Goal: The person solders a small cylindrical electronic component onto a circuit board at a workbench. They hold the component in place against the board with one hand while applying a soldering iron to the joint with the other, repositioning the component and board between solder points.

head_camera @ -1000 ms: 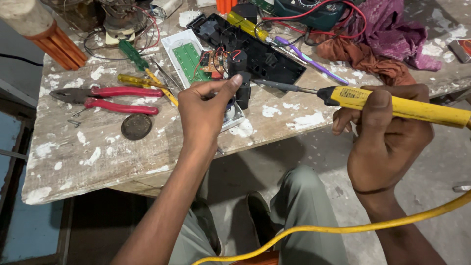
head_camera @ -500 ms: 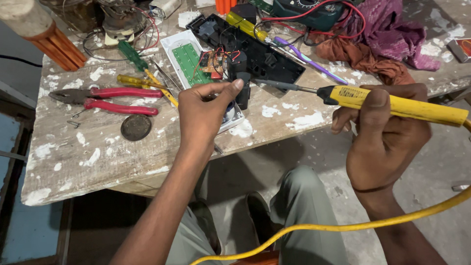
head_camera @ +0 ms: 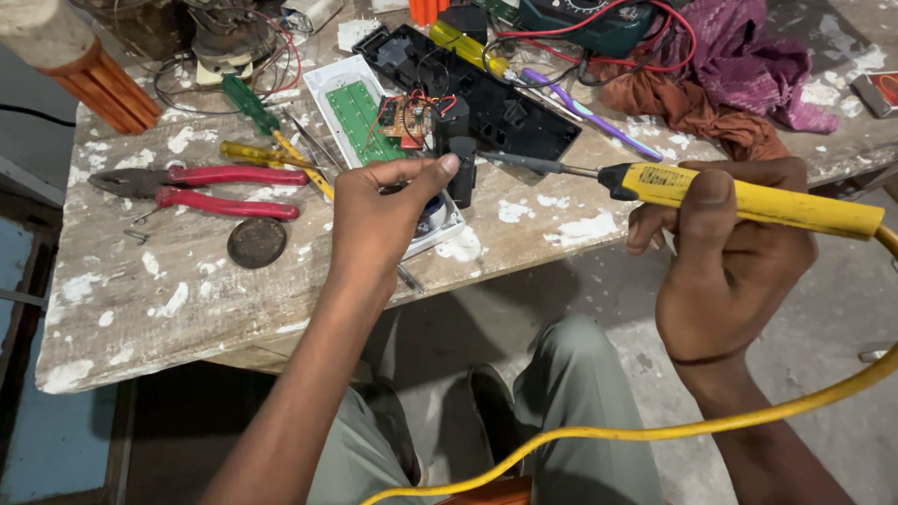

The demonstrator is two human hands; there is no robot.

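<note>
Little is changing since the earlier frames: we are keeping both hands where they were, the iron's tip edging only slightly nearer the work.

Left hand [head_camera: 374, 220]: we are pinching thumb and fingertips together over the near end of the white tray [head_camera: 339, 79], on something too small to make out, perhaps a strand of solder.

Right hand [head_camera: 725, 257]: we are wrapping it closed around the yellow soldering iron [head_camera: 748, 198], its yellow cord [head_camera: 655, 432] looping down across our lap.

Work piece: a small black component [head_camera: 461, 173] is standing at the tray's near corner, by a green circuit board [head_camera: 360, 117] and a little brown board with red wires [head_camera: 409, 117].

Key relation: the iron's long axis is lying nearly level, right to left, its metal tip [head_camera: 496, 160] just beside the component's right side. Our left hand is nearer, touching distance on the other side.

Also lying on the paint-flecked workbench [head_camera: 140, 299]: red-handled pliers [head_camera: 206, 187], a yellow-handled screwdriver [head_camera: 257, 154], a dark round lid [head_camera: 256, 242], a black casing [head_camera: 505, 108], crumpled cloths [head_camera: 739, 75].
</note>
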